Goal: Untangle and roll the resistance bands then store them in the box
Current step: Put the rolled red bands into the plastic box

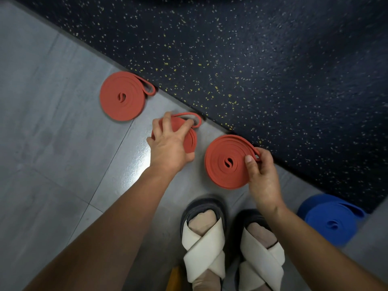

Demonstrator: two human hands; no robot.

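- On the grey tiled floor (52, 143) just ahead of your feet, three red rolled bands sit in a row along the edge of the dark speckled mat (273, 70).
- Your left hand (168, 145) grips the middle red roll (190, 139). Its fingers (185, 124) are curled over the top of the coil, beside the loose end loop.
- Your right hand (262, 179) holds the right red roll (220, 164) at its right rim, thumb pressed on the coil's face and the other fingers wrapped behind the edge. I cannot tell whether this roll is lifted off the floor.
- The left red roll (121, 96) lies flat, well apart from both hands, with its end loop at the mat's edge.
- A blue roll (329, 223) rests on the floor beside your right forearm, near the mat's corner.
- Your cream cross-strap sandals (203, 240) stand just below the rolls.
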